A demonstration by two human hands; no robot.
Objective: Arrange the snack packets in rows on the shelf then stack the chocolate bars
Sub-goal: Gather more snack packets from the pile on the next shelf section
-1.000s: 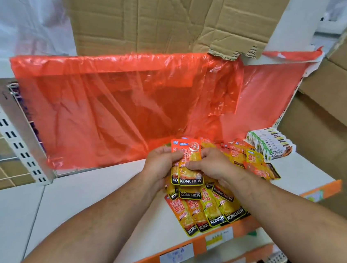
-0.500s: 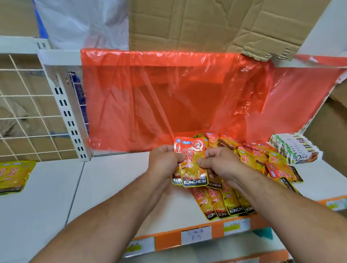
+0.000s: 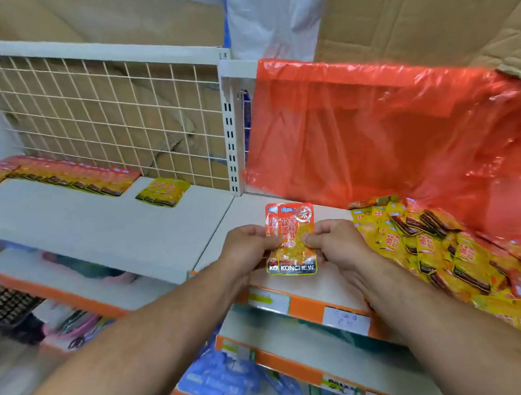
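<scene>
The left hand [image 3: 251,247] and right hand [image 3: 335,244] each pinch a side of the small KONCHEW packet stack [image 3: 293,240], now lifted off the loose packet pile [image 3: 434,243] and held left of it, above the white shelf [image 3: 331,210]

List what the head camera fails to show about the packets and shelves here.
- Held packets: two fronts show in the head view; the left hand and right hand cover their sides, so any more behind are hidden.
- Loose pile: cut off by the right edge, partly under the right forearm; uncountable.
- Packet row on the left: blurred, its left end cut off.
- Price label: writing too small.
</scene>
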